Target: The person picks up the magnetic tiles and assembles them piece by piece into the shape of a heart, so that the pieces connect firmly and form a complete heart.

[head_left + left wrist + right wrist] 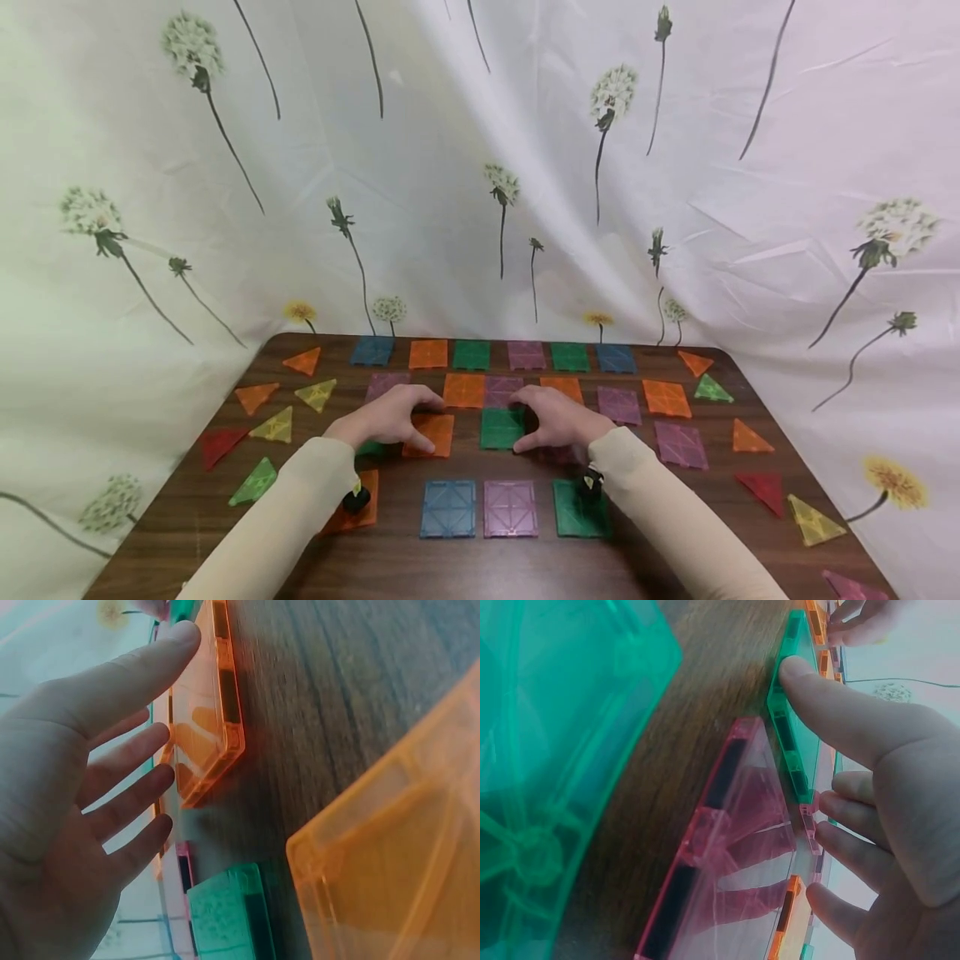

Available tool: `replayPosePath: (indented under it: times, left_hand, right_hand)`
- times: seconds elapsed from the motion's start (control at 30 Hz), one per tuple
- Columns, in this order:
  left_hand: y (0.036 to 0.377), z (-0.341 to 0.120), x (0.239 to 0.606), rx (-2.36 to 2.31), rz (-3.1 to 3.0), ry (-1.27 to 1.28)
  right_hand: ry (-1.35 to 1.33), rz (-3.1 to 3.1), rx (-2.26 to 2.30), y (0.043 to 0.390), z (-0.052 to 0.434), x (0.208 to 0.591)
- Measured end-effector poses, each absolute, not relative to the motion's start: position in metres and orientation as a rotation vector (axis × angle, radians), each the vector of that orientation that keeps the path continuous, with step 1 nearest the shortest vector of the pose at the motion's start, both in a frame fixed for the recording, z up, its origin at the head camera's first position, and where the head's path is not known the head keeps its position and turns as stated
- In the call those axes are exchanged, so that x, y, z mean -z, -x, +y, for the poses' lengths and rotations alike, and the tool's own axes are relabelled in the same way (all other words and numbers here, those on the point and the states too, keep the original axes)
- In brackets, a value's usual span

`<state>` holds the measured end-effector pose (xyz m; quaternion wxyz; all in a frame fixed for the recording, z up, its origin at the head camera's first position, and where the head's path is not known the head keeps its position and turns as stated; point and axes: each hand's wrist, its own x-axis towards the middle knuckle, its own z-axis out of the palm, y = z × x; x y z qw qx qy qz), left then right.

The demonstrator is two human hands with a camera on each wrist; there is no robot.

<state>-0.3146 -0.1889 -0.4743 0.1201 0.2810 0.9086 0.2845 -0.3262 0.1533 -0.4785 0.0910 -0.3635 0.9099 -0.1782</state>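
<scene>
- Mid-table, between the hands: orange square tile (441, 431) on the left, green square tile (501, 429) on the right. Both flat, clear gap between.
- Left hand (393, 417): over the orange one, thumb at its near edge, fingers spread wide. No lift visible; firm contact, can't tell.
- Right hand (561, 419): same shape around the green one, thumb at the near-right corner, spread wide, no clear pinch.
- Risk: a thumb pressing inward unevenly would likely twist its tile out of square.
- Risk: dark edge strips look like magnets; tiles brought close could snap together crooked or drag a neighbour.
- Risk: low palms could knock the partly covered teal tile (223, 915) (left) or pink tile (735, 847) (right).
- Risk: sleeve (315, 483) hangs over the front-left orange tile (369, 508); a dip could shove it.
- Square count, head view: 21 visible. 7 purple/pink, 6 orange, 5 green, 3 blue. Rows from the back: 6, 6, 5, 4.
- Triangle tiles (273, 426): 12, six per side. 4 orange, 3 yellow, 2 red, 2 green, 1 pink, the last cut by the frame.
- Outward: one wooden table (450, 575), dandelion-print curtain (450, 167) behind.
</scene>
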Motion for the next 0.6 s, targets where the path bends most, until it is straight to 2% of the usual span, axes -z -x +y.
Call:
replayPosePath:
  times: [0.6]
  left_hand:
    - [0.307, -0.177, 0.483, -0.889, 2.627, -0.978]
  right_hand:
    - [1.058, 2.71, 0.517, 0.326, 0.155, 0.48]
